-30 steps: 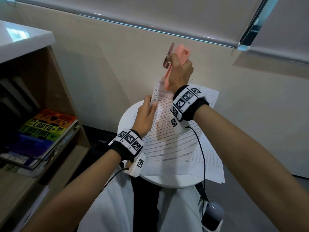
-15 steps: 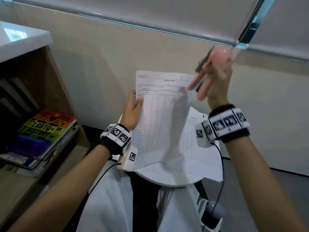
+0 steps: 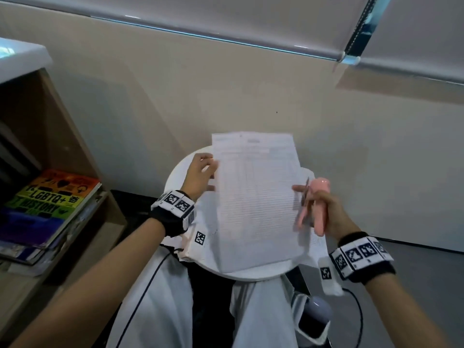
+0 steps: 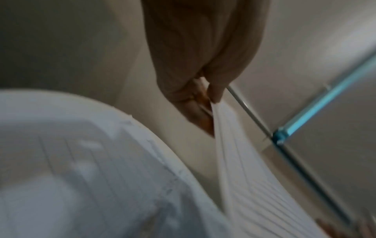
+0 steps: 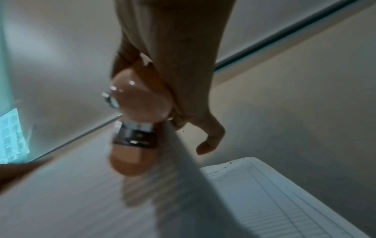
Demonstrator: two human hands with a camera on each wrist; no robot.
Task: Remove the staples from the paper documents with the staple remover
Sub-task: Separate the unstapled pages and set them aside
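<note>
A printed paper form (image 3: 253, 197) hangs over the small round white table (image 3: 180, 169). My left hand (image 3: 200, 172) pinches its left edge; in the left wrist view the thumb and fingers (image 4: 203, 103) clamp the sheet's edge (image 4: 244, 161). My right hand (image 3: 324, 207) grips the pink staple remover (image 3: 316, 204) at the form's right edge, with a finger touching the paper. The right wrist view shows the remover's pink body and metal part (image 5: 138, 122) beside the sheet (image 5: 167, 185). More forms (image 5: 284, 193) lie flat beneath.
A wooden shelf (image 3: 62, 136) stands at the left with a stack of books (image 3: 45, 209) on it. A beige wall rises just behind the table. My lap in white clothing (image 3: 155, 297) is below the table edge, and a cable runs from the right wrist.
The right hand with the staple remover came down from high above the table to the form's right edge. The left hand lifted the form, then lowered it toward the table.
</note>
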